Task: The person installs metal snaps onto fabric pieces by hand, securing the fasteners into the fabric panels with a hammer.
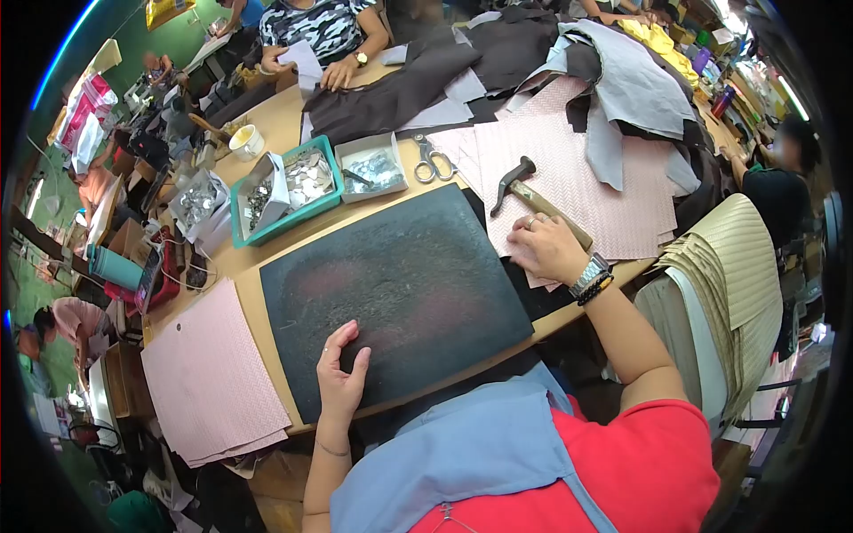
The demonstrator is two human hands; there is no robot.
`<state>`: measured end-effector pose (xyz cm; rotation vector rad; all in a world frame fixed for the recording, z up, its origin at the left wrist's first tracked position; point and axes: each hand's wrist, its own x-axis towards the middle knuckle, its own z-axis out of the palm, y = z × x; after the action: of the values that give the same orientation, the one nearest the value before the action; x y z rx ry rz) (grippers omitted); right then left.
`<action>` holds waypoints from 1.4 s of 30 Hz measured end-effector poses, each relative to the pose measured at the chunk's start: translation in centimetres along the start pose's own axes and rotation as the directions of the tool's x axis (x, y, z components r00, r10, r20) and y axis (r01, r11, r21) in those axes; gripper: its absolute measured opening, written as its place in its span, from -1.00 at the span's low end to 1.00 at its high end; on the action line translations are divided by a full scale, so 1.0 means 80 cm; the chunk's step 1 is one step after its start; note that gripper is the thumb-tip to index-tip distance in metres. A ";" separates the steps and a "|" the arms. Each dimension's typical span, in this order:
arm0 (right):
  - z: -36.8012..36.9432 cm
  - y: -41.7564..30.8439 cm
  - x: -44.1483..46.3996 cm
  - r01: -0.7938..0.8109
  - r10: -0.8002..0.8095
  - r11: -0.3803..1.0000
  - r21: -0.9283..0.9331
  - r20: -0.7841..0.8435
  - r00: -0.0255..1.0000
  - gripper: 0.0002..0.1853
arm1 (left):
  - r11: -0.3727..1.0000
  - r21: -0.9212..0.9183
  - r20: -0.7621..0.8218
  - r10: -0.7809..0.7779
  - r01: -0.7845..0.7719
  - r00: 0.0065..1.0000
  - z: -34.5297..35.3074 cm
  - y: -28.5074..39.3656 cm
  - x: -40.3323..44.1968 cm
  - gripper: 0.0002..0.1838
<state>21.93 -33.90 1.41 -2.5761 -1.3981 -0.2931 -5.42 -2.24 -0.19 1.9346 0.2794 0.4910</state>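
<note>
Two bare hands in the head view, both over a tan table (275,120). Left hand (342,377) at the lower middle of the frame, free of any load, fingers softly bent, thumb apart, over or on a flat dark mat (391,284); no telling which. Right hand (551,250) right of the middle, fingers curled, close beside the handle of a hammer (544,203); cannot tell if grasping it or pinching anything.

Hammer lying on pink sheets (631,209) with a bumpy, woven-looking pattern; dark curved head toward the upper left, smooth wooden handle slanting down to the right. Mat in the middle of the frame, four-cornered, rough and scuffed, with faint reddish patches. At the lower left, a pink stack (213,377), just as bumpy, with straight edges.

Above the mat, a green tray (298,220) with shiny metal bits (308,175), next to a white box (378,193) with more small pieces. Metal scissors (433,164) with round loops, near the box. Soft, wrinkly dark cloth (391,93) and floppy grey sheets (626,80) near the top. Padded cream sheets (724,266) with criss-cross lines, bent over at the right. Blue apron (462,444) and red shirt (640,453) at the bottom.
</note>
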 end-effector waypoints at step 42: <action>-0.005 -0.061 0.186 0.112 -0.003 0.924 0.365 -0.287 0.958 -0.71 | 0.855 -0.183 -0.068 -0.503 0.485 0.862 -0.109 -0.025 -0.028 -0.55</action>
<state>25.77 -19.43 6.09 -2.0903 -1.2823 -0.3450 -11.35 4.74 0.52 1.5968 0.7688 0.2671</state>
